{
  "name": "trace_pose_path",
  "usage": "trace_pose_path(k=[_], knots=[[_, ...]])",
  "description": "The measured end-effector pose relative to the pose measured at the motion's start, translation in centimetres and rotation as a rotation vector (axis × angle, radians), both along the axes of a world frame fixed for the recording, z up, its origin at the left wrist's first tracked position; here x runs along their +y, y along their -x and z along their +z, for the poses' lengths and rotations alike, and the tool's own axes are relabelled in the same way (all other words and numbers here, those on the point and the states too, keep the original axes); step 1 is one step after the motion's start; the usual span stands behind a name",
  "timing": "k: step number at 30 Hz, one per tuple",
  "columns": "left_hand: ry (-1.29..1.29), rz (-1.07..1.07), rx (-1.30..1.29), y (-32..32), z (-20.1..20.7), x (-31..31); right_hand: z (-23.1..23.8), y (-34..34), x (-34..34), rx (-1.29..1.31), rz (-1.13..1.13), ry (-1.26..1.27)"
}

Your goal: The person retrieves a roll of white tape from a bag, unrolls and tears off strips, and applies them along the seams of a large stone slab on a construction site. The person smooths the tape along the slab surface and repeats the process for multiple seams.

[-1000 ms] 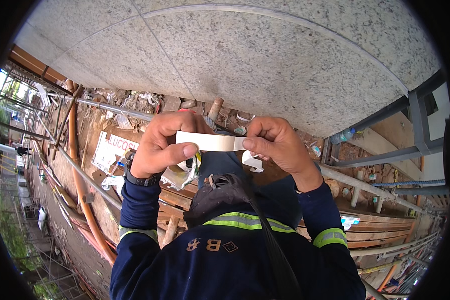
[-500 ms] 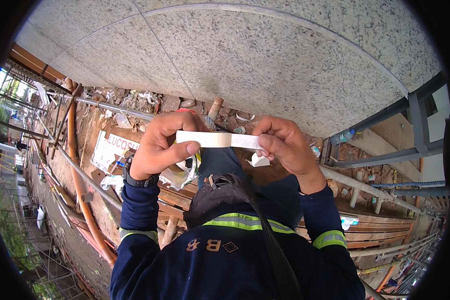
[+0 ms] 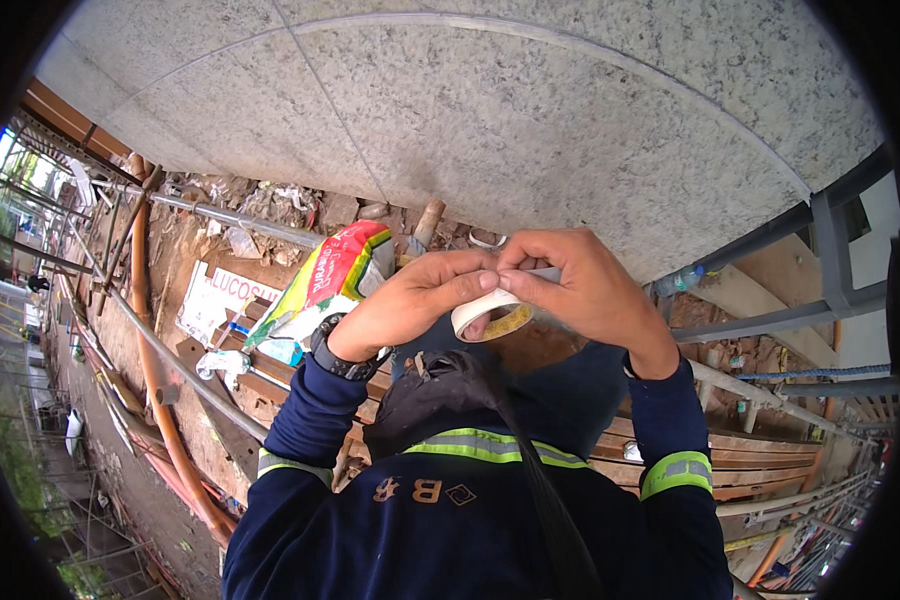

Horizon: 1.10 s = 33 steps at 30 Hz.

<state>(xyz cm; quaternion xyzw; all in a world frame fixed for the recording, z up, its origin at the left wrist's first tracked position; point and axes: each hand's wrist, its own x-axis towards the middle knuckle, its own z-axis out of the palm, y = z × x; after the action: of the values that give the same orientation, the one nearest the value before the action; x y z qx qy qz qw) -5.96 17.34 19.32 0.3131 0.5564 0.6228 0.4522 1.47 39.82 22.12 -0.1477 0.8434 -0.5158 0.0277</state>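
Observation:
Both my hands meet in front of my waist over a roll of cream masking tape. My left hand is closed, its thumb and fingertips pinching at the upper edge of the tape. Against it, my right hand is closed too, thumb and curled forefinger pressed on the tape at the same spot. The roll hangs tilted below the thumbs, its round opening showing, with a fingertip visible inside. A short pale piece of tape shows by the right forefinger. The other fingers are partly hidden.
A speckled stone-like wall rises ahead. Left of my hands lies a red, yellow and green bag near a white printed sheet. Metal pipes and an orange pipe run at the left; a dark metal frame stands at right.
The hands have come together from apart, the left moving right. The strip stretched between them no longer shows, and the roll now hangs below the thumbs. The coloured bag is more exposed.

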Motion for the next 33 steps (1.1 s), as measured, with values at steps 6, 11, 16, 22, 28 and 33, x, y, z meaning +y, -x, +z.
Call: trace_pose_path(k=[6, 11, 16, 22, 28, 33], knots=[[0.002, 0.008, -0.087, 0.0, -0.5, 0.3, 0.5, -0.6, 0.8, 0.008, -0.048, 0.007], [0.06, -0.122, -0.068, 0.5, -0.4, 0.4, 0.2, -0.6, 1.3, 0.118, 0.027, -0.14], [0.059, -0.052, -0.003, 0.7, -0.9, 0.3, 0.1, -0.7, 1.6, 0.111, 0.062, -0.182], [0.11, -0.169, 0.032, 0.7, -1.4, 0.6, 0.5, -0.7, 1.8, 0.125, 0.048, -0.241], [0.137, -0.081, 0.062, 0.3, -1.8, 1.1, 0.7, -1.0, 1.5, 0.152, 0.049, -0.271], [0.185, 0.013, 0.177, -0.1, -1.4, 1.1, -0.2, -1.0, 0.8, 0.367, 0.041, -0.36]])
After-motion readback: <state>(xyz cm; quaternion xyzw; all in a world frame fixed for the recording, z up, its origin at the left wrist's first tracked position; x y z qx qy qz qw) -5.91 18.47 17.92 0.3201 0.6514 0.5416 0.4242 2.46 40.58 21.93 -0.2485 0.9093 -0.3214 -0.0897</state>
